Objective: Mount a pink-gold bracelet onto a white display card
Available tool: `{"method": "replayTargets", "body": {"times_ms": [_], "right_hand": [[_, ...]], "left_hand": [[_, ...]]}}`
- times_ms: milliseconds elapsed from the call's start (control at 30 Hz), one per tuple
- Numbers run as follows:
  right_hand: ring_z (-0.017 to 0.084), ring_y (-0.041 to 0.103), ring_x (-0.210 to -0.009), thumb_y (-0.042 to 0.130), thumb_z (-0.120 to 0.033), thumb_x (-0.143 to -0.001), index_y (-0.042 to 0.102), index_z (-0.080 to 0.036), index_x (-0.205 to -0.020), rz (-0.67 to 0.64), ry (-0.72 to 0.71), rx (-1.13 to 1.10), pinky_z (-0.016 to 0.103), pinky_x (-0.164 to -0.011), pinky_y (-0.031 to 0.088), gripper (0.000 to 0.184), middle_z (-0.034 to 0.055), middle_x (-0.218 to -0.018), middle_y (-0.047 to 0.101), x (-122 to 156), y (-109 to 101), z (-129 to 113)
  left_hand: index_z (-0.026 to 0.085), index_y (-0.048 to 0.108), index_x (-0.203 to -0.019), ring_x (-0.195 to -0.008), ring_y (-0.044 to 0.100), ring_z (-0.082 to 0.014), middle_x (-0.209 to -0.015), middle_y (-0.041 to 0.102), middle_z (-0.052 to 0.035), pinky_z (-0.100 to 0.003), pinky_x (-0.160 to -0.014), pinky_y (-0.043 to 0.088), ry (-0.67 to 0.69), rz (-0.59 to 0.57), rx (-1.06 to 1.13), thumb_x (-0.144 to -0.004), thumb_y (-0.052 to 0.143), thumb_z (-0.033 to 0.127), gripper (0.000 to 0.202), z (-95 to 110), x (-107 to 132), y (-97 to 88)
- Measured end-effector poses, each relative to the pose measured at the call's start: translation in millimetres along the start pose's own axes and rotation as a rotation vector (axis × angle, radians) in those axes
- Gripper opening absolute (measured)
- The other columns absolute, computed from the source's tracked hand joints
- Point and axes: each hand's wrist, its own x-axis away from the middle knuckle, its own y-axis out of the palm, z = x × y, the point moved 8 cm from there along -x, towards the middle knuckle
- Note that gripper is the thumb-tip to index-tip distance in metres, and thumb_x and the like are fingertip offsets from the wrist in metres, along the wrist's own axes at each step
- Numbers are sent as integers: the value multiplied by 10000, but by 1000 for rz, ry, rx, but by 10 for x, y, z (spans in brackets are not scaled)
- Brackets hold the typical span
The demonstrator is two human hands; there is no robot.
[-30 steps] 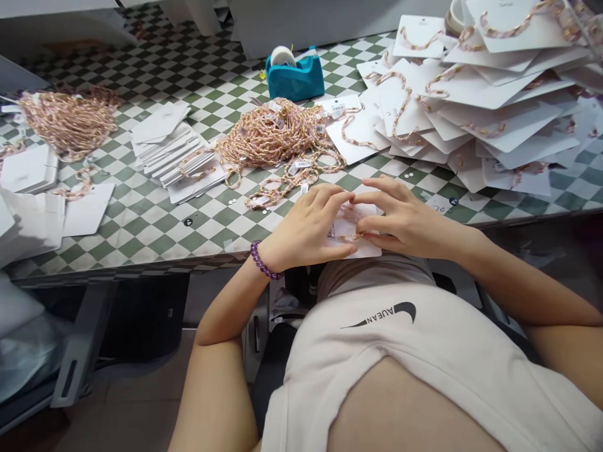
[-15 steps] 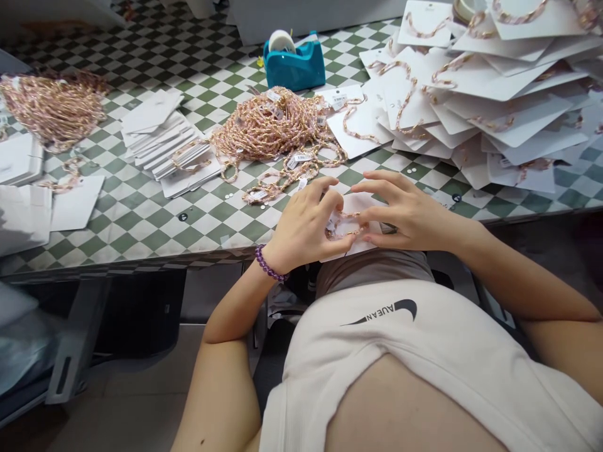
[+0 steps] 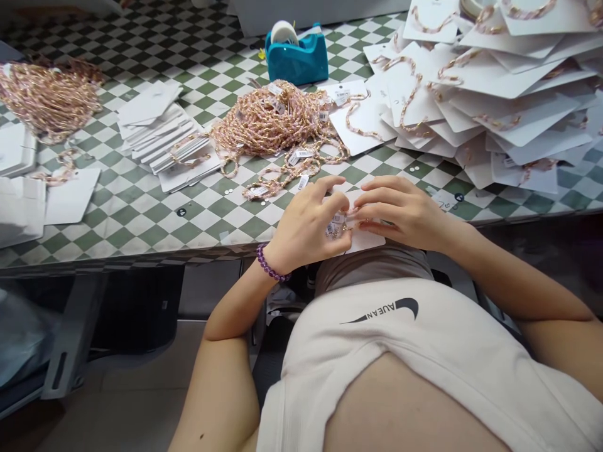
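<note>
At the table's front edge, a white card (image 3: 366, 241) lies between my hands with a pink-and-gold beaded necklace (image 3: 349, 221) on it. My left hand (image 3: 313, 221), a purple bead bracelet at its wrist, curls round the necklace's left side with thumb and forefinger closed on it. A small barcode tag (image 3: 335, 223) shows inside that curl. From the other side, the fingertips of my right hand (image 3: 402, 207) pinch the strand over the card. My fingers partly hide the strand and its ends.
Behind my hands lies a heap of beaded necklaces (image 3: 268, 122), with a teal tape dispenser (image 3: 298, 59) beyond. Carded necklaces (image 3: 499, 119) are piled at right. A stack of white cards (image 3: 151, 125) and another necklace heap (image 3: 51, 100) lie leftward on the checked table (image 3: 127, 232).
My right hand's fingers have drawn together and moved slightly left, closing in on the strand. My left hand has stayed nearly in place. The view has shifted slightly.
</note>
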Motion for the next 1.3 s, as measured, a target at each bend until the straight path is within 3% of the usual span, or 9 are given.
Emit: {"method": "replayTargets", "body": {"times_ms": [167, 367, 500, 667, 833, 1067, 1200, 1300], "right_hand": [[195, 607, -1171, 603, -308, -980, 683, -234, -1119, 12, 39, -18, 358, -1012, 498, 177, 26, -1094, 729, -19, 15, -8], [193, 630, -980, 622, -336, -967, 715, -192, -993, 21, 108, -45, 348, -889, 547, 173, 48, -1007, 728, -100, 41, 26], [205, 622, -1024, 633, -313, -958, 754, -220, -967, 22, 86, -64, 357, -888, 558, 153, 39, -1005, 739, -128, 37, 21], [196, 632, -1023, 627, -322, -964, 772, -250, -968, 21, 77, -47, 360, -902, 556, 162, 15, -995, 751, -109, 34, 10], [198, 621, -1083, 624, -296, -967, 762, -252, -969, 24, 61, 30, 350, -930, 543, 145, -7, -1018, 754, -94, 12, -40], [228, 561, -1175, 637, -276, -951, 720, -213, -981, 35, 55, 107, 380, -994, 514, 108, 35, -1144, 712, -67, 16, -62], [239, 535, -1216, 597, -326, -971, 701, -216, -1010, 15, 61, 93, 406, -1025, 492, 157, 49, -1174, 687, -71, 65, -20], [250, 524, -1243, 586, -358, -976, 690, -214, -1021, -1, 39, 105, 426, -1044, 477, 184, 60, -1182, 678, -82, 82, -4]], "left_hand": [[214, 534, -937, -1234, 569, -253, -1344, 575, -132, -398, -1029, 491, -24, 22, 72, -832, 610, 254, 135, -19, 3, -13], [210, 562, -946, -1174, 599, -216, -1290, 614, -113, -363, -994, 510, 0, 90, 113, -844, 585, 192, 107, -35, 32, -51], [220, 607, -935, -1207, 578, -234, -1352, 584, -100, -397, -1020, 493, 25, 69, 55, -905, 578, 269, 64, -49, 88, -62], [228, 610, -842, -1211, 566, -288, -1312, 614, -86, -462, -1042, 458, -58, 73, -78, -905, 620, 397, 180, -65, 115, -176], [215, 592, -1088, -1200, 555, -309, -1270, 629, -111, -484, -1064, 430, -88, 53, -92, -862, 671, 459, 343, -18, 86, -183], [241, 644, -1012, -1263, 507, -315, -1262, 627, -94, -497, -1069, 411, -26, 88, -169, -939, 575, 399, 187, 34, 130, -150], [211, 596, -1104, -1263, 508, -318, -1314, 598, -124, -496, -1081, 404, -53, 87, -125, -890, 625, 434, 310, 53, 54, -150], [189, 585, -1081, -1231, 530, -312, -1277, 611, -128, -463, -1053, 422, -47, 24, -100, -846, 661, 420, 338, 43, -12, -88]]}}
